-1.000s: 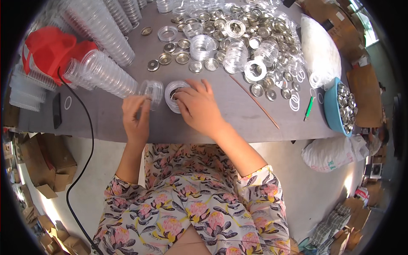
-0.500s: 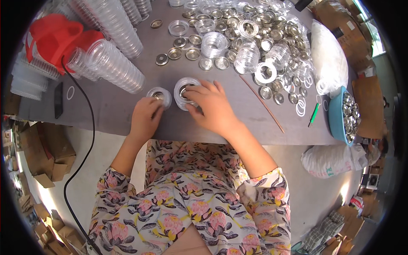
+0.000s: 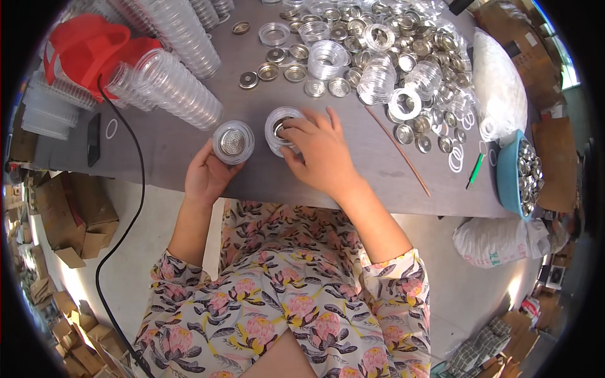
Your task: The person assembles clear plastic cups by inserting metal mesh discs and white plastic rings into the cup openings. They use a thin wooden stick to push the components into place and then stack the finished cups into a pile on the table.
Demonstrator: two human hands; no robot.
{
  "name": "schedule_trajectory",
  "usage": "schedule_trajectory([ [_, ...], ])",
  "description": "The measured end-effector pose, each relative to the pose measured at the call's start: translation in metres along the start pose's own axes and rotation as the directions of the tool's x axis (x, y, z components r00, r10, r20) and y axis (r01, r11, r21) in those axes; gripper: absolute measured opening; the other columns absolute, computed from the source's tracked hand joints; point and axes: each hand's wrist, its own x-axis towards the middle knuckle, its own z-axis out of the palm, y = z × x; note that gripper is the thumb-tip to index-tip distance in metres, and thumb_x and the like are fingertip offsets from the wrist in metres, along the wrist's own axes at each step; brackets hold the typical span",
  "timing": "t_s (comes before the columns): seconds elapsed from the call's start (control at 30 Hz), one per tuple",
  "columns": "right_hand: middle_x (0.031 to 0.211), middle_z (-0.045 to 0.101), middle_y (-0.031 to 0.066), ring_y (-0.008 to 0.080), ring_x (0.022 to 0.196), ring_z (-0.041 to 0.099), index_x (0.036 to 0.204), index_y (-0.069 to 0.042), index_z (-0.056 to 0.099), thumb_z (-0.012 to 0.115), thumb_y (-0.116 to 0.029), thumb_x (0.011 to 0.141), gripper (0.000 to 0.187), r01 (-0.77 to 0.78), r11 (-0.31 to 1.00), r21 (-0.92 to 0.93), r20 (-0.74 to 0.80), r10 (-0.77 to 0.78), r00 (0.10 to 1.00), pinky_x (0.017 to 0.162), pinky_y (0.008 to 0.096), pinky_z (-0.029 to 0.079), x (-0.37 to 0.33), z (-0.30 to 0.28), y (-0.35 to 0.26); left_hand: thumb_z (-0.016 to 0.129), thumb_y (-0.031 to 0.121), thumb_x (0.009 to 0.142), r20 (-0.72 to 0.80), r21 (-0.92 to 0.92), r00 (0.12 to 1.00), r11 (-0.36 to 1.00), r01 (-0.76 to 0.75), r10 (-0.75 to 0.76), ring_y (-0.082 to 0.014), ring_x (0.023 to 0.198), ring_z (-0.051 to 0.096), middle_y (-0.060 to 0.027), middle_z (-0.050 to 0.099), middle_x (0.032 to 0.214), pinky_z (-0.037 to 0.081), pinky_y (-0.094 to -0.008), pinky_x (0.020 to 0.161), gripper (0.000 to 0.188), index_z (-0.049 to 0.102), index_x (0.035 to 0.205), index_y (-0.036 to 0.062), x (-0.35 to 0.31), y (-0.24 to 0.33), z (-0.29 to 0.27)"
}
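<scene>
My left hand (image 3: 209,178) grips a clear round plastic lid (image 3: 249,146) with a perforated metal disc (image 3: 233,142) set in its middle, tilted up and raised off the table. Beside it, my right hand (image 3: 324,154) curls over a second clear plastic lid (image 3: 273,143) that sits low on the grey tabletop. Its thumb rests at the near rim while bent fingertips reach to the silver metal piece (image 3: 278,128) in the centre. Those fingers partly hide this lid. Several loose metal caps (image 3: 295,72) and a clear plastic ring stack (image 3: 328,61) lie farther off.
Tall stacks of clear plastic cups (image 3: 179,91) and a red object with a black cable (image 3: 140,151) stand at left. A heap of metal caps (image 3: 435,44) fills the far right. A brown stick (image 3: 400,153), green-handled tool (image 3: 476,168) and blue basin (image 3: 509,167) are at right.
My left hand has lifted the lid with the perforated disc and tipped it up, its fingers now below the rim. The right hand stays over the other lid.
</scene>
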Motion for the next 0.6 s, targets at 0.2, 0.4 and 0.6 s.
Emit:
schedule_trajectory([
  [0.2,0.101,0.059,0.0022,0.0286,0.112,0.046,0.094,-0.011,0.062,0.063,-0.016,0.072,0.023,-0.004,0.981,-0.192,0.086,0.021,0.996,0.1,0.0586,0.025,0.003,-0.006,-0.008,0.061,0.012,0.079,0.609,0.732,0.723,-0.583,-0.353,0.326,-0.0225,0.095,0.054,-0.0039,0.059,0.09,0.036,-0.0421,0.091,0.013,0.061,0.093,0.0091,-0.001,-0.006,0.001],
  [0.4,0.098,0.061,0.0026,0.028,0.11,0.047,0.095,-0.01,0.063,0.064,-0.016,0.071,0.025,-0.04,0.973,-0.227,0.068,0.056,0.996,0.1,0.0605,0.023,0.001,-0.008,-0.011,0.071,0.016,0.07,0.694,0.698,0.628,-0.54,-0.469,0.351,-0.0219,0.08,0.054,-0.0027,0.056,0.076,0.037,-0.0372,0.08,0.019,0.059,0.083,0.0088,0.004,0.001,0.041],
  [0.6,0.097,0.062,0.006,0.0287,0.107,0.05,0.089,-0.009,0.064,0.065,-0.017,0.072,0.018,-0.017,0.997,0.075,-0.145,0.028,0.989,0.099,0.0578,0.026,-0.001,-0.024,-0.001,0.069,0.011,0.072,0.524,0.818,0.8,-0.434,-0.378,0.291,-0.0219,0.073,0.054,-0.0084,0.058,0.073,0.041,-0.0317,0.066,0.014,0.06,0.082,0.0058,0.027,0.011,0.044],
])
